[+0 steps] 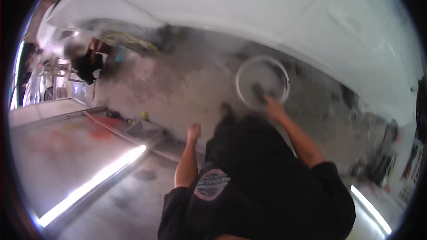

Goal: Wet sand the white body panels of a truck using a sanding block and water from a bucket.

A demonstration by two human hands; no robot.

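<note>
My right hand reaches forward to the near rim of a round white bucket standing on the grey concrete floor. A dark lump lies inside the bucket at my fingertips; motion blur hides whether I grip it. My left hand hangs over the floor with its fingers curled into a fist and nothing visible in it. My black shirt with a round patch fills the lower middle of the view.
A white car body arches across the top. Another person in dark clothes crouches at the far left. A low metal ramp with a bright light strip lies to my left, and a second strip glows at the right.
</note>
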